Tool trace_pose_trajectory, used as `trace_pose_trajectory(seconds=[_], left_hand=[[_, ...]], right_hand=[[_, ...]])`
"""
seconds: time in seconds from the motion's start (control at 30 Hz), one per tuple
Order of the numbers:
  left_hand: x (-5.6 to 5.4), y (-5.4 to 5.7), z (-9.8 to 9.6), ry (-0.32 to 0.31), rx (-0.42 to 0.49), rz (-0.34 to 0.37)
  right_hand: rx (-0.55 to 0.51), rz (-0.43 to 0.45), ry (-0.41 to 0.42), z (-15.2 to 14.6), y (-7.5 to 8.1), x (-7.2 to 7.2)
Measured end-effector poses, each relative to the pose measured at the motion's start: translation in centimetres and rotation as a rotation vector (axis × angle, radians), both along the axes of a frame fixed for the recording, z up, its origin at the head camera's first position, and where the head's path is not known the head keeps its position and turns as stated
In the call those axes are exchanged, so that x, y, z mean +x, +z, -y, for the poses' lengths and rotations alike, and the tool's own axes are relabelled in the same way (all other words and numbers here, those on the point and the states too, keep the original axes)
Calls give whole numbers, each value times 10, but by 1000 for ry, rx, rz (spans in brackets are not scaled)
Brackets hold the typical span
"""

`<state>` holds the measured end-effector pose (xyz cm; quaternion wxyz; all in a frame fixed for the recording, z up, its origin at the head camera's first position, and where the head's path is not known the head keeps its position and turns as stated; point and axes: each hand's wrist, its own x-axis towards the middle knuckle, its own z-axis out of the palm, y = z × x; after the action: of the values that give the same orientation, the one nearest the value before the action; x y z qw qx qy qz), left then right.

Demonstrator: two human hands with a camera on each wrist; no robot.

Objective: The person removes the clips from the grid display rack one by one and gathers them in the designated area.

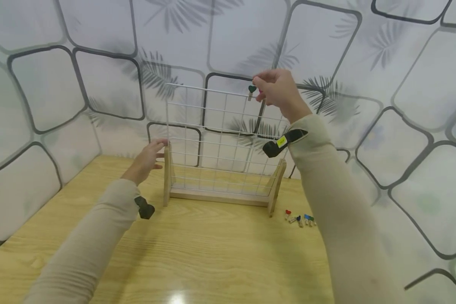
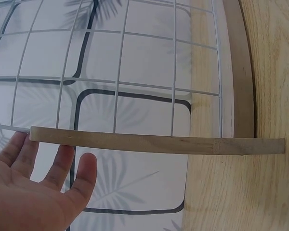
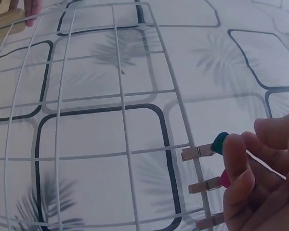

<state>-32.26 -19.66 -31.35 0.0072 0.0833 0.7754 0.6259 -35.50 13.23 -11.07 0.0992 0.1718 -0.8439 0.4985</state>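
A white wire grid [image 1: 213, 126] stands upright in a wooden stand [image 1: 220, 197]. My left hand [image 1: 148, 158] is at the top of the stand's left post [image 1: 167, 173], its fingers spread and fingertips touching the wood [image 2: 135, 140]. At the grid's top wire is my right hand [image 1: 279, 90]. Its bent fingers are beside a wooden clothespin with a green heart [image 3: 220, 143], clipped on the wire; the thumb appears apart from it. Next to that clip sits a pink-heart clothespin [image 3: 207, 185], partly covered by a finger. A third clothespin [image 3: 210, 221] shows below, its end hidden by the hand.
Several small heart clothespins [image 1: 299, 219] lie on the wood-grain table [image 1: 213, 253], right of the stand, with red, blue and green hearts. A patterned curtain-like backdrop [image 1: 110, 84] surrounds the table behind and on the sides.
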Motion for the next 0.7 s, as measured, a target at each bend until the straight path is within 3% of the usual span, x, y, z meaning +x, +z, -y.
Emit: trace_pose_trajectory(seconds=[0.2,0.4,0.53,0.63,0.7], left_hand=[[-2,-3,-3,-12,0,-9],[-5,-6,0,-11,4,-14],[-4,-5,1,-11,-7,-22],[-4,-5,2,-11,-11,-29],[-5,-5,3,-8,-9,-28]], right_hand=[[282,48,-90,9,9,-3],[468,-11,-167,16,9,-8],[315,-35,-203,19,6,-9],[135,-23,-139,17,6,-2],[107,-7,-81,13,4,4]])
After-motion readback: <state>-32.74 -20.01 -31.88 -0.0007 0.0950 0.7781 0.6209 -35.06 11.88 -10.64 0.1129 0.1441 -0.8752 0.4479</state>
